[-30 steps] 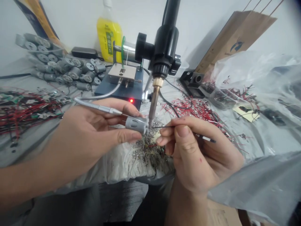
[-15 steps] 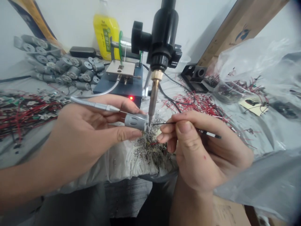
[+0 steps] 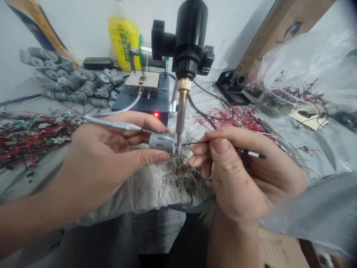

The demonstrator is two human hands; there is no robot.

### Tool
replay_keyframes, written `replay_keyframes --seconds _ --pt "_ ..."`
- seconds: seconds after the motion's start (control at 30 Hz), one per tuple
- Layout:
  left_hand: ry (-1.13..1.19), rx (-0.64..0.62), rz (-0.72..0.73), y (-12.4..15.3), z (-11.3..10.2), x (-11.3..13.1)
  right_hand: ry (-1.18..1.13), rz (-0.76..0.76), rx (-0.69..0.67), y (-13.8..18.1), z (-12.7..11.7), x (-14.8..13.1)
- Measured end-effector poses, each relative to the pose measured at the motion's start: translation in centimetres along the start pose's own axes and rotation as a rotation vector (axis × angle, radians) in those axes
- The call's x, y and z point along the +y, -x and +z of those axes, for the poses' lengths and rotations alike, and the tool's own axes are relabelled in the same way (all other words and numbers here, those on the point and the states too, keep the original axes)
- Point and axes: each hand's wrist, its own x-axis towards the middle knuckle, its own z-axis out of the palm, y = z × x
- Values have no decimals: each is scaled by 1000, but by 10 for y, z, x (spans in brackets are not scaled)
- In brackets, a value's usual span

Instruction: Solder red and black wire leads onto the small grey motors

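1. Heap of wired boards [image 3: 36, 136], far L: red & blk leads tangled, some green bits.
2. Pile of grey motors [image 3: 89, 87] behind it, some in a clear bag or tub (hard to tell).
3. Left hand [image 3: 111, 162]: thumb on near side, fingers on far side, pinching a grey motor btwn them.
4. Metal feed tube [image 3: 111, 124] crosses in front of L fingers; nozzle points R, thin solder wire [image 3: 152, 132] runs from it along motor's upper side. Tube touching skin? Can't tell.
5. Yellow bottle [image 3: 124, 42] at back, by wall.
6. Blue feeder box [image 3: 132, 101], red light lit, solder spool [image 3: 147, 56] above/behind.
7. Held motor [image 3: 162, 142]: mid-view, raised over bench, tilted slightly, end face to R, right at iron tip.
8. Soldering iron [image 3: 182, 109], clamped in blk holder [image 3: 191, 35], points down; tip at motor's R end, exact contact too small to see.
9. Metal clippings [image 3: 181, 178] heaped below.
10. Blk wire [image 3: 196, 143], approx. horiz., reaches motor's end; joint unclear.
11. Right hand [image 3: 240, 178]: thumb & forefinger pressed together on wire, other fingers curled.
12. Red-wire heap [image 3: 237, 117] behind R hand.
13. Paper bag [image 3: 279, 33] leaning, back R; yellow paper [image 3: 309, 118] nearer.
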Motion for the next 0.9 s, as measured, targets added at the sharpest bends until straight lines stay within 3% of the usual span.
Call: replay_keyframes --seconds 0.9 --pt "37 -11 -22 -1 2 3 34 -11 8 -1 2 -1"
